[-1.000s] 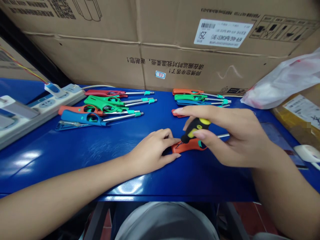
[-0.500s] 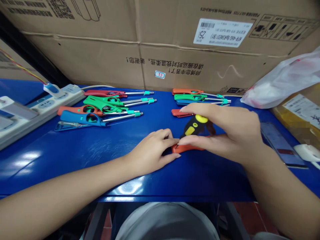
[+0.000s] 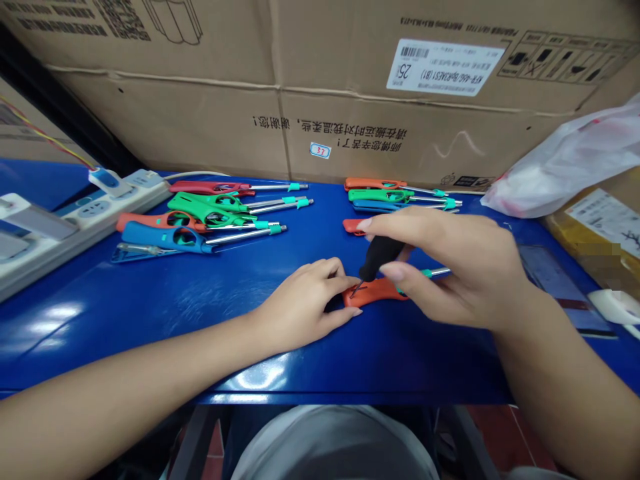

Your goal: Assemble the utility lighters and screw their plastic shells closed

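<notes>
An orange stick lighter (image 3: pixel 373 291) lies on the blue table (image 3: pixel 150 313) in front of me. My left hand (image 3: pixel 305 303) pinches the lighter's handle end and holds it flat. My right hand (image 3: pixel 450 263) is closed round a small black-handled screwdriver (image 3: pixel 377 257), whose tip touches the lighter's handle. The lighter's metal tube (image 3: pixel 437 272) with a teal collar sticks out to the right under my right fingers.
Several red, green and blue stick lighters (image 3: pixel 200 217) lie in a pile at the left, more lighters (image 3: pixel 395 195) at the back middle. A white power strip (image 3: pixel 75 217) sits far left. Cardboard boxes (image 3: pixel 320 100) stand behind, a plastic bag (image 3: pixel 565 167) and phone (image 3: pixel 550 273) at right.
My right hand has turned the screwdriver: its yellow marks showed before and now only black handle is seen. My left hand and the orange lighter have stayed put.
</notes>
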Demonstrator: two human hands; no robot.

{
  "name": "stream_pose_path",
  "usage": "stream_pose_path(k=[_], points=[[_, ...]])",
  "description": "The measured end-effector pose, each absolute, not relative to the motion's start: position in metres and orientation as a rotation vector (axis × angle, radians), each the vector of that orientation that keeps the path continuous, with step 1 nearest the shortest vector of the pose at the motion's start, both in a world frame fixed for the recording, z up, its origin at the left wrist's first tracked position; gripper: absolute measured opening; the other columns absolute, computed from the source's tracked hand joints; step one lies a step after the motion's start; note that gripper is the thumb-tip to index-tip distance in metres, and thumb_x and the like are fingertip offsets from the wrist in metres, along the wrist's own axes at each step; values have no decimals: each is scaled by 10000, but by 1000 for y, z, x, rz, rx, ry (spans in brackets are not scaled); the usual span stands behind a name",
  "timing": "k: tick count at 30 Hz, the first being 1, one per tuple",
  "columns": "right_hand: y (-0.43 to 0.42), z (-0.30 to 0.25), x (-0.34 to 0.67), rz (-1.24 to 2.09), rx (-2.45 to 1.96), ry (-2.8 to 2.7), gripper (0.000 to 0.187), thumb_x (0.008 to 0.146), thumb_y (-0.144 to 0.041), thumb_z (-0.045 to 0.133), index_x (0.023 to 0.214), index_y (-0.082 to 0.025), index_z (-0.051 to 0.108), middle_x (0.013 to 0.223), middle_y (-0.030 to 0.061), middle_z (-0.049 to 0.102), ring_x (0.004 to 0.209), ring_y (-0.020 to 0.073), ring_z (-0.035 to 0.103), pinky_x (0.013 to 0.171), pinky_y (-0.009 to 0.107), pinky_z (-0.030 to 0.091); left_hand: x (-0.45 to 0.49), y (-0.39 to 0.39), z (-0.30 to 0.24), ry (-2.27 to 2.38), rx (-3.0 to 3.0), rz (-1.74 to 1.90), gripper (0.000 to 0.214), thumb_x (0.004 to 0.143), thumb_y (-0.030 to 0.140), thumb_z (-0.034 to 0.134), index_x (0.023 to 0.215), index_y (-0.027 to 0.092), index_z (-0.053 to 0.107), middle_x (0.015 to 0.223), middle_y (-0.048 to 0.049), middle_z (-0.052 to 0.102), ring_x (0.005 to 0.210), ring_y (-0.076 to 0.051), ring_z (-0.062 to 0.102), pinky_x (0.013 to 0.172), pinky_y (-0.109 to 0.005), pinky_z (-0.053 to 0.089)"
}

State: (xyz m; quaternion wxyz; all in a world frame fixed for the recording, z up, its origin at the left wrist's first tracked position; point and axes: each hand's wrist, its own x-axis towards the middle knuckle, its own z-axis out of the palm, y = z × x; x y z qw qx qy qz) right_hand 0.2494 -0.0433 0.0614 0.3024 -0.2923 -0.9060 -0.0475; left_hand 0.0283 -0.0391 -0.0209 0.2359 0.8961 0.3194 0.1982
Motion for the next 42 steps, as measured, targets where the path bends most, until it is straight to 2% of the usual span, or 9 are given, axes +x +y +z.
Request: stream_pose_path(k=[3, 8, 13, 21, 25, 33, 36, 39, 42], points=[[-43, 62, 250, 126, -675, -2383, 336, 989, -196, 527, 1312, -233, 612, 1299, 60, 724, 1206, 227, 672, 1027, 396, 543, 28, -39, -21, 876, 2464, 558, 310, 957, 329, 662, 1215, 160, 700, 1075, -105, 635, 994, -254, 627, 892, -419, 544], [-42, 59, 249, -97, -736, -2310, 277, 897, -398, 756, 1100, -233, 666, 936, 19, 752, 798, 180, 699, 723, 300, 568, 28, -39, -21, 902, 2486, 573, 254, 938, 306, 678, 1161, 190, 715, 968, -62, 604, 900, -224, 617, 808, -373, 541], [-46, 59, 250, 73, -745, -2416, 454, 1007, -275, 536, 1458, -229, 505, 1338, 80, 688, 1216, 239, 661, 969, 364, 563, 29, -40, -20, 893, 2456, 580, 274, 943, 312, 676, 1170, 163, 717, 1014, -84, 624, 934, -236, 626, 854, -402, 544], [-48, 53, 248, -160, -837, -2397, 413, 946, -455, 681, 1312, -274, 621, 1140, 49, 775, 1020, 239, 748, 784, 311, 599, 29, -40, -21, 909, 2396, 581, 183, 937, 297, 674, 1071, 173, 695, 1045, -74, 643, 942, -224, 637, 837, -382, 550], [-50, 53, 245, 125, -828, -2411, 477, 995, -290, 591, 1465, -270, 509, 1275, 51, 728, 1129, 210, 711, 900, 310, 596, 29, -40, -22, 913, 2454, 590, 186, 947, 321, 658, 1059, 180, 704, 1003, -67, 625, 917, -223, 630, 819, -379, 545], [-39, 66, 261, 301, -838, -1703, 240, 995, -296, 591, 1233, -319, 612, 1033, 25, 660, 701, 154, 654, 627, 318, 590, 19, -34, -1, 982, 2535, 368, 328, 856, 266, 665, 1173, 188, 702, 1011, -67, 644, 940, -244, 635, 840, -387, 533], [-25, 66, 289, 340, -1009, -1930, 375, 1017, -296, 532, 1390, -290, 489, 1037, 49, 674, 731, 182, 674, 685, 353, 595, 11, -28, 13, 1024, 2691, 189, 337, 813, 293, 678, 1135, 197, 699, 1022, -72, 676, 939, -273, 629, 843, -423, 508], [-13, 54, 311, 201, -1189, -2391, 326, 988, -269, 528, 1310, -228, 556, 1283, 118, 663, 1179, 299, 648, 987, 480, 525, 7, -26, 17, 1021, 2773, 154, 408, 847, 378, 692, 1214, 201, 668, 1130, -92, 675, 1010, -302, 630, 893, -462, 494], [-8, 41, 318, 420, -1407, -2530, 421, 941, -308, 585, 1336, -202, 488, 1094, 86, 702, 944, 255, 695, 799, 397, 560, 10, -26, 7, 964, 2737, 249, 469, 942, 455, 644, 1335, 203, 608, 1248, -114, 635, 1107, -296, 618, 940, -443, 502]])
